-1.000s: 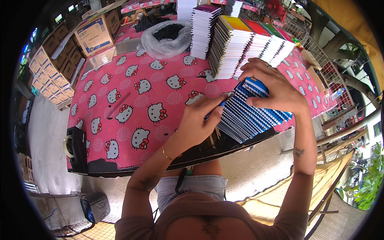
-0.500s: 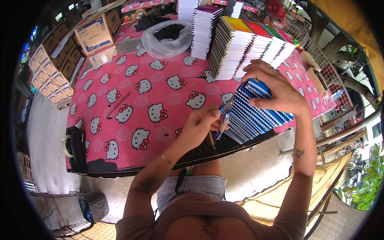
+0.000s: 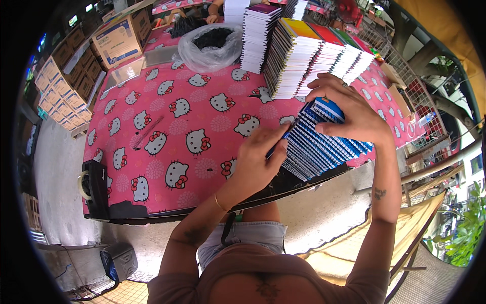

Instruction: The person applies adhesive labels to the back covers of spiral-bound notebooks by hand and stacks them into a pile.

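A stack of blue spiral notebooks (image 3: 324,147) leans at the table's near right edge, its coil bindings facing me. My right hand (image 3: 349,109) grips the top of it, thumb on the near side and fingers over the far side. Against the stack's left side, my left hand (image 3: 266,152) is closed around blue-handled pliers (image 3: 286,135). Most of the pliers is hidden by the fingers, and I cannot make out what the jaws touch.
Taller notebook stacks (image 3: 293,61) stand behind. A plastic bag of black coils (image 3: 210,45) sits farther left, a loose coil (image 3: 148,133) on the pink tablecloth (image 3: 202,111). A tape dispenser (image 3: 96,190) is at the near left corner; cartons (image 3: 121,38) stand beyond. Another person's hand (image 3: 214,15) shows at the far side.
My left hand has turned over the pliers, covering the jaws and handles that showed before. My right hand stays on the stack. Another person's hand has appeared at the far side.
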The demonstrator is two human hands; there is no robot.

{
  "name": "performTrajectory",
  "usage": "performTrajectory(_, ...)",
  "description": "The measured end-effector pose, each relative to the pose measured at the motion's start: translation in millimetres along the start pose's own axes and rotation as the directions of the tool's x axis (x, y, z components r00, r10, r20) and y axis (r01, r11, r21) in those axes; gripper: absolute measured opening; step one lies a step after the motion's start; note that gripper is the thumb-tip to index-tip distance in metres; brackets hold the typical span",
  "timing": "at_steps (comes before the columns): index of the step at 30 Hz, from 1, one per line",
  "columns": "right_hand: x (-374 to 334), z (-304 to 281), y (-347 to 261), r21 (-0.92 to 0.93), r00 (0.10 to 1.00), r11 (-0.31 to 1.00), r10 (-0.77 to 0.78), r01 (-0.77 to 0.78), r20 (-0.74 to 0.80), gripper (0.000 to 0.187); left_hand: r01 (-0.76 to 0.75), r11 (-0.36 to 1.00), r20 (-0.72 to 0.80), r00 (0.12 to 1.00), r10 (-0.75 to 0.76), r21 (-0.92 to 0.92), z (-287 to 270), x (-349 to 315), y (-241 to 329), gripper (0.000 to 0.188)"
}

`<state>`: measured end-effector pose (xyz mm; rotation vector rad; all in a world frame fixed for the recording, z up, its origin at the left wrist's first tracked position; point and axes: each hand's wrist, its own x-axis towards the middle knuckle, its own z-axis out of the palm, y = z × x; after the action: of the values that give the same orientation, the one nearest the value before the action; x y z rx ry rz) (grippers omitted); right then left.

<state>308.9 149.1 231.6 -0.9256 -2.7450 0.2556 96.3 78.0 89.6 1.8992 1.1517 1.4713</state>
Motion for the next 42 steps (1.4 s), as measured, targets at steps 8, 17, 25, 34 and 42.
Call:
performTrajectory(8,-1.0,-0.6,-1.9,0.020,1.000,1.000,0.022,-0.022,0.014,0.050,0.560,0.458,0.421,0.826,-0.374,-0.691,-1.2,-9.4,-9.7,0.038)
performTrajectory(17,0.4,4.7,1.2,-0.032,0.995,0.998,-0.058,0.056,-0.077,0.047,0.149,0.978,0.114,0.985,-0.133,-0.147,-8.1,-5.9,-4.8,0.034)
performTrajectory(25,-0.2,5.8,3.8,-0.027,0.995,0.997,-0.069,0.067,-0.071,0.049,0.608,0.335,0.451,0.777,-0.439,-0.720,-3.9,-16.0,-9.1,0.040)
performTrajectory(34,-0.4,4.6,2.7,-0.009,0.996,0.999,-0.051,0.050,-0.069,0.048,0.597,0.280,0.454,0.777,-0.436,-0.752,-2.2,-15.5,-6.4,0.041)
performTrajectory(42,-0.7,4.5,1.4,-0.052,0.997,0.998,-0.043,0.040,-0.060,0.048,-0.124,0.902,-0.076,0.983,0.170,0.414,5.1,-21.7,6.4,0.033)
